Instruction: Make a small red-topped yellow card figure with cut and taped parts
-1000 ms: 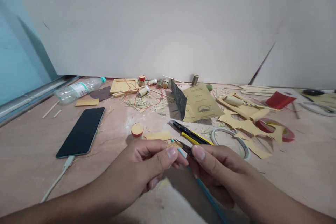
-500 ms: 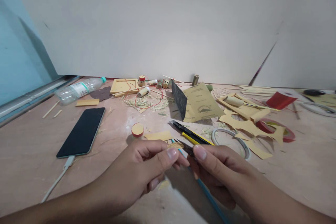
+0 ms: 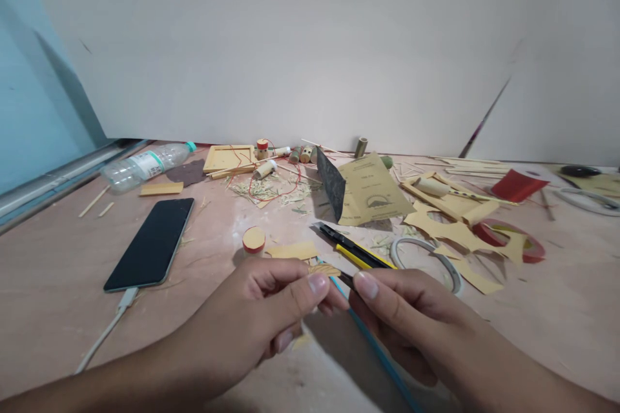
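Observation:
Between the thumb and fingers of my left hand [image 3: 276,310] is a small tan piece [image 3: 325,269] with brown lines on it. My right hand [image 3: 407,316] pinches a slim dark pointed tool [image 3: 347,279]; its far end meets the right end of the tan piece, and the fingers cover the rest of it. Just beyond the hands lie a black and yellow utility knife [image 3: 356,246] and a flat tan strip [image 3: 293,250]. A small round piece with a red rim [image 3: 254,240] stands past my left hand. Beneath the hands runs a thin blue strip [image 3: 382,355].
A phone [image 3: 150,245] on a white cable and a plastic bottle [image 3: 148,166] lie at left. Folded sandpaper [image 3: 372,190] stands mid-table. At right are a white tape roll [image 3: 455,277], cut tan sheets [image 3: 458,229] and red tape [image 3: 535,248]. Shavings [image 3: 276,192] lie behind.
The dark tool's tip, earlier showing as a sharp point over the tan piece, now sits at that piece's right end. My right hand has shifted slightly; my left hand stays put.

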{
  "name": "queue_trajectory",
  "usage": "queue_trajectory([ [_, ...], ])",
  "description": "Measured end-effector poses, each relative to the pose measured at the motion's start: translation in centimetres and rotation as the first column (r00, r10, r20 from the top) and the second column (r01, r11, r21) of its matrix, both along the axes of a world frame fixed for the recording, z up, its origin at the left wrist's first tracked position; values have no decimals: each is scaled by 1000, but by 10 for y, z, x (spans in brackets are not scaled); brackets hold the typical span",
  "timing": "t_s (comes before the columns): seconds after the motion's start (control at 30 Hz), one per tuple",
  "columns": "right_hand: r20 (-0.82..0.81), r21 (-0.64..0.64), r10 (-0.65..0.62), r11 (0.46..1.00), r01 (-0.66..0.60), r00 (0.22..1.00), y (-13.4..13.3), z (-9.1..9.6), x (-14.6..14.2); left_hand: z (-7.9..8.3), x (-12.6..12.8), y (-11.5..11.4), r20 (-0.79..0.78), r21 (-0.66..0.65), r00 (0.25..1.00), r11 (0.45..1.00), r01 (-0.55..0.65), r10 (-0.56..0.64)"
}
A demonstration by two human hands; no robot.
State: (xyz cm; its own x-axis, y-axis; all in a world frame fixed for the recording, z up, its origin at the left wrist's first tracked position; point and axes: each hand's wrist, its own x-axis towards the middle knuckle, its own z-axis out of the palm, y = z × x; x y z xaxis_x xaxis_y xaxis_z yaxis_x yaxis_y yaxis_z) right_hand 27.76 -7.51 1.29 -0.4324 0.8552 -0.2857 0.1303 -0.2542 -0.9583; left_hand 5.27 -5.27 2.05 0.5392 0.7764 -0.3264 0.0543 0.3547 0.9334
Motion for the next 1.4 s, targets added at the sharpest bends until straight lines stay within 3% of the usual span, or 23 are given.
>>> queue_trajectory([
  [0.23,38,9,18,1000,-18,999,1,0,6,6,-4,-1,-10,-1,998,998,57,-57],
  [0.43,141,144,35,988,-56,989,-5,11,8,8,-4,-1,-24,-12,998,998,57,-58],
  [0.77,154,194,10,980,-40,988,-3,12,3,6,-2,0,-34,-29,998,998,60,-61],
  [1.4,122,165,10,986,-31,992,-2,3,4,4,0,1,43,-54,998,997,49,-47],
])
